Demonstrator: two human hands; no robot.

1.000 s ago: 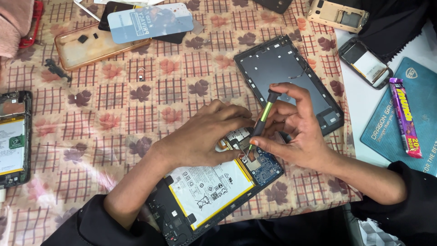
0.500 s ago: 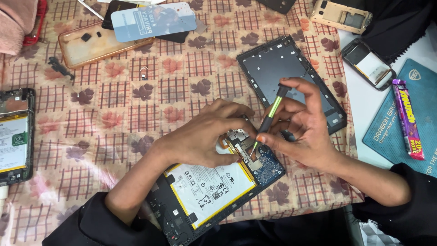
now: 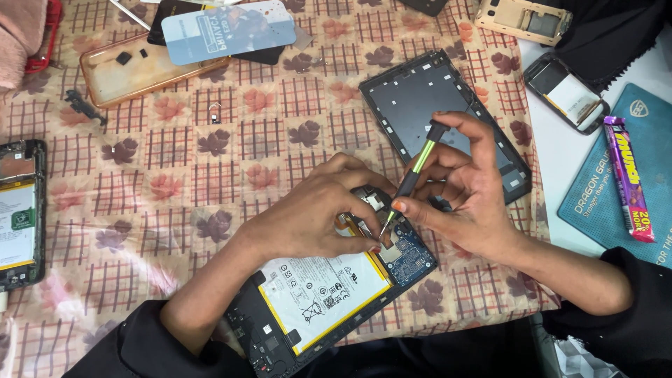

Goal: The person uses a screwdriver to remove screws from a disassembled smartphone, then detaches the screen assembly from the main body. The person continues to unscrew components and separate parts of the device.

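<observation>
An opened tablet (image 3: pixel 329 301) lies at the near edge of the table, showing a white battery with a yellow rim and a blue circuit board (image 3: pixel 409 255). My left hand (image 3: pixel 315 213) presses down on the tablet's upper end, fingers over the board. My right hand (image 3: pixel 465 196) holds a small black and green screwdriver (image 3: pixel 413 171) tilted, its tip down on the board between my two hands. The tablet's black back cover (image 3: pixel 437 105) lies just beyond my right hand.
A patterned cloth (image 3: pixel 175 175) covers the table. Another opened phone (image 3: pixel 21 213) lies at the left edge. A clear phone case (image 3: pixel 133 73) and a pale blue card (image 3: pixel 227 31) sit at the back left. At the right are a phone (image 3: pixel 567 91), a teal mat (image 3: pixel 605 203) and a purple candy bar (image 3: pixel 626 175).
My right hand has tilted the screwdriver more upright and turned it slightly in its fingers. My left hand stays on the tablet.
</observation>
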